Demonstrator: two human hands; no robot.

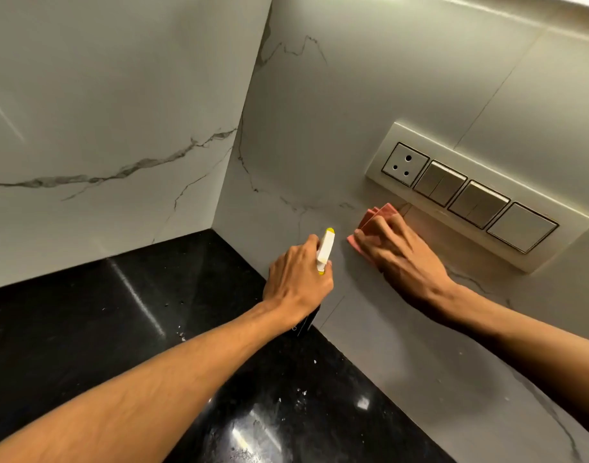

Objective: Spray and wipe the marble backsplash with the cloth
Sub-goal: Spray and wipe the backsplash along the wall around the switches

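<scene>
The left hand [294, 279] grips the spray bottle [324, 250], its body largely hidden, while the right hand [403, 252], fingers flat, presses the mostly covered pink cloth [375, 217] against the marble backsplash [319, 135].

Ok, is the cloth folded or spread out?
Folded: stacked layer edges of the cloth show above the right hand pressing it to the backsplash.

Cloth [373, 219] on backsplash [319, 128], left of switch panel [480, 192].
</scene>
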